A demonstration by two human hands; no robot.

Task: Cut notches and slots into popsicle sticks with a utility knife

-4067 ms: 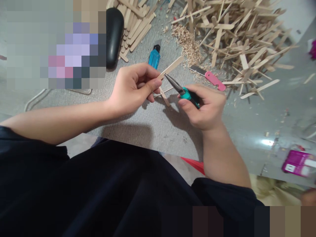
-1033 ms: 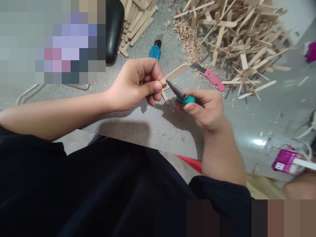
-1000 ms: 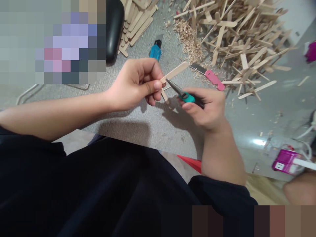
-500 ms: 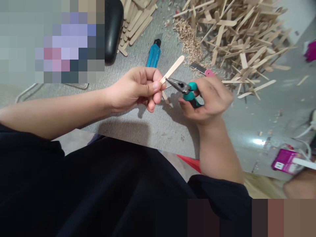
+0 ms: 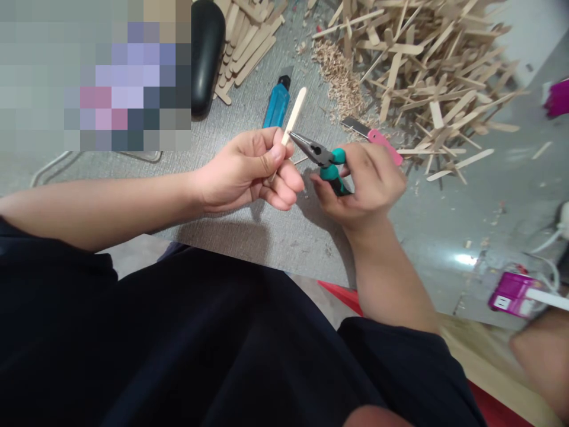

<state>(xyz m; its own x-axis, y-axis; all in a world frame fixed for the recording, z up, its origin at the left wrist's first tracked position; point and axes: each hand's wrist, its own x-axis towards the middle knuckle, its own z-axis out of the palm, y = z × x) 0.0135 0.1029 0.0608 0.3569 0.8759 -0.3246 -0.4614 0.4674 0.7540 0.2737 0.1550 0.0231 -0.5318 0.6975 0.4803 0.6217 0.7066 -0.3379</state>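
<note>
Between the thumb and fingers of my left hand (image 5: 262,166) is a wooden craft stick (image 5: 296,111), its rounded end pointing up and away from me. My right hand (image 5: 371,184) is closed round the green-and-black handles of needle-nose pliers (image 5: 317,151). The tips of the pliers meet the edge of the stick just above my left fingers; whether they grip it I cannot tell. Just beyond my left hand lies a blue utility knife (image 5: 277,104), partly hidden. A small saw with a pink handle (image 5: 384,145) lies behind my right hand.
A large heap of craft sticks (image 5: 438,89) covers the back right, beside a pile of wood shavings (image 5: 342,77). More sticks (image 5: 251,47) lie at the back, next to a black case (image 5: 207,59). A purple device (image 5: 511,292) with cables sits at the right.
The stick has turned more upright and its far end has moved left. The pliers and my right hand have moved slightly left with it. My left fingers have spread a little.
</note>
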